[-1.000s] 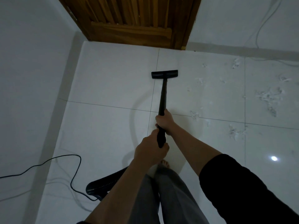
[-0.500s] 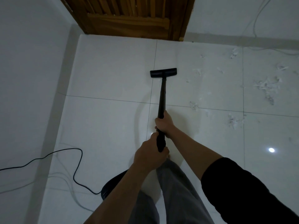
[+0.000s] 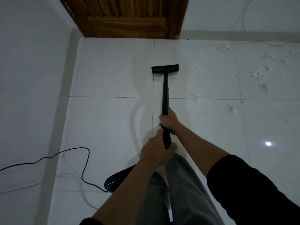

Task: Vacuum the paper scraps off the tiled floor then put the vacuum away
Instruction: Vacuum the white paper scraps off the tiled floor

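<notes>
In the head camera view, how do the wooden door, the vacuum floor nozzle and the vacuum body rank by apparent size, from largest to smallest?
1. wooden door, cut off by the frame's top edge.
2 and 3. vacuum body and vacuum floor nozzle look similar; the body is partly hidden behind the left arm and nearer the camera, so I would not rank them.

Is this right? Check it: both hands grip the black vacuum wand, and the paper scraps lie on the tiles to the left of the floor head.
Not quite. Both the left hand and right hand do grip the vacuum wand, but the head view shows the paper scraps to the right of the floor head.
</notes>
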Demonstrator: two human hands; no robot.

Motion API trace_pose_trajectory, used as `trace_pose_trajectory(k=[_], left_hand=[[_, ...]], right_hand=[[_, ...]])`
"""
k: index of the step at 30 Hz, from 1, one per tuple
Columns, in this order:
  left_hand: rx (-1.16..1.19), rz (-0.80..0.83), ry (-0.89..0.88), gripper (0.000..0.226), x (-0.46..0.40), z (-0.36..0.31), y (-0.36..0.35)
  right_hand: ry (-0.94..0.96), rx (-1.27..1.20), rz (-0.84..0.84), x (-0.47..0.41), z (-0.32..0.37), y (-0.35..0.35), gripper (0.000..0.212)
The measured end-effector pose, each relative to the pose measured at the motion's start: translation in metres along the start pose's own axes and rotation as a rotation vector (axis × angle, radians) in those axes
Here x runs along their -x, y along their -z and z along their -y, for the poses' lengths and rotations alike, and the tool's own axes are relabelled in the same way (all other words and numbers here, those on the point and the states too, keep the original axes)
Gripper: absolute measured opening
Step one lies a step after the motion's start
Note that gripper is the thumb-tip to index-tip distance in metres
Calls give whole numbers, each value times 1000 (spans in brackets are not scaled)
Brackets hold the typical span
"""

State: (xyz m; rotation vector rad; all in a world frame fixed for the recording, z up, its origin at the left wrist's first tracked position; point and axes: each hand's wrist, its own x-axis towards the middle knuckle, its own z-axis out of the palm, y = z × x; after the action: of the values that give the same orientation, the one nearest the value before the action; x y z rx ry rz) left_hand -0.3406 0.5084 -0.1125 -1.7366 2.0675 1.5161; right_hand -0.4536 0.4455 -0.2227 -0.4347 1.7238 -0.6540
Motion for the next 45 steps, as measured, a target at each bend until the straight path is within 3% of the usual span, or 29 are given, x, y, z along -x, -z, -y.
trace_pose_trajectory(k=[10,30,45], left_hand=[[-13,32,9,32,22,40,-7],[-75,56,18,38,8,61,-30],[-94,12,29,36,95,66,-73]], right_hand=[[-76,-24,-6,14,-38,-32,51],[-32,-60,-3,2,-58,-33,38],[-54,-96,63,72,-121,-27,48]])
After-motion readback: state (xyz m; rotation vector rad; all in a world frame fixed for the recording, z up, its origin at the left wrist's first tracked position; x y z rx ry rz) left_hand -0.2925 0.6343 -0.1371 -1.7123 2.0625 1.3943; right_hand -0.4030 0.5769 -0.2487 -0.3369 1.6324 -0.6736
